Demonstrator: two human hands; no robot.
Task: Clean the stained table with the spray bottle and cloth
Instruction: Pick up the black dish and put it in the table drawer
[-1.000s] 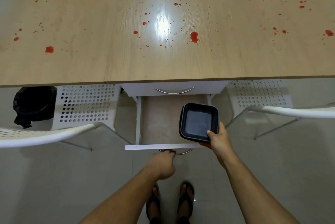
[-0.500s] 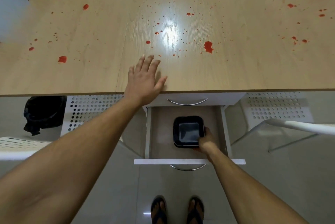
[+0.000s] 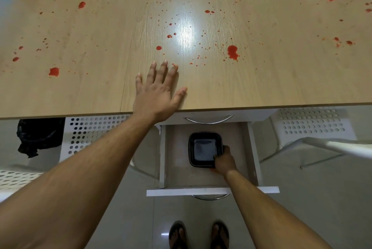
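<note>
The light wooden table carries red stains, with a large blot right of centre and another at the left. My left hand lies flat on the table near its front edge, fingers spread and straight. Below the tabletop an open drawer holds a black square container. My right hand grips that container at its near right corner inside the drawer. No spray bottle or cloth is in view.
A shut upper drawer with a metal handle sits above the open one. White perforated chairs stand at the left and right. A black bag lies on the floor at left. My sandalled feet stand before the drawer.
My right hand lowered the black container from above the drawer front down into the drawer. My left hand left the drawer handle and came to rest flat on the table.
</note>
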